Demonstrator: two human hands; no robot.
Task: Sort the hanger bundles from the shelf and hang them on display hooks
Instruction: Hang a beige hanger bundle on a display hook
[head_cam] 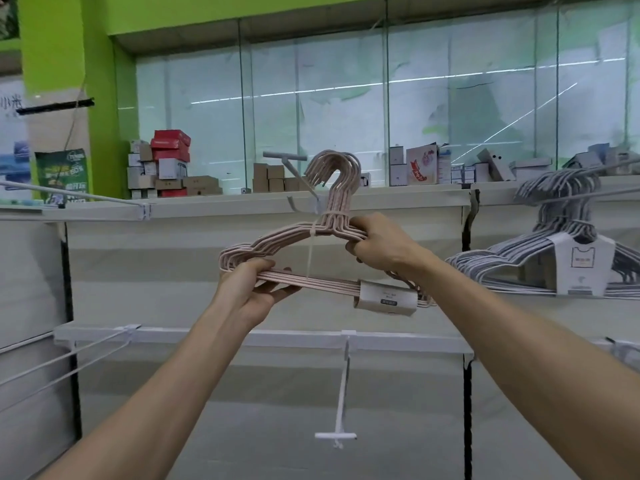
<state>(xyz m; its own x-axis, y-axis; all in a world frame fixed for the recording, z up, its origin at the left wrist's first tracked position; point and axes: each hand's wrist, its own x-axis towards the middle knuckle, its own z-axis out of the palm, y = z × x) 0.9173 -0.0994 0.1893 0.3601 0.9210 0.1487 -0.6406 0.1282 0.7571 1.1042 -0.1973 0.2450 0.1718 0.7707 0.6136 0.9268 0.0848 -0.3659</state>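
I hold a bundle of pale pink hangers (294, 237) up in front of the white display panel, tied at the neck, with a paper label (386, 297) round its bottom bars. My left hand (256, 289) grips the bottom bars near the left end. My right hand (377, 245) grips the right shoulder just below the neck. The pink hooks sit level with the tip of an upper display hook (284, 157), whose rod runs behind them; whether they touch it I cannot tell. A grey hanger bundle (554, 251) hangs on a hook at the right.
A lower display hook (341, 403) sticks out toward me below the bundle. More white hook rods (65, 362) reach out at the left. Cardboard and red boxes (169, 164) stand on the shelf top in front of glass panels.
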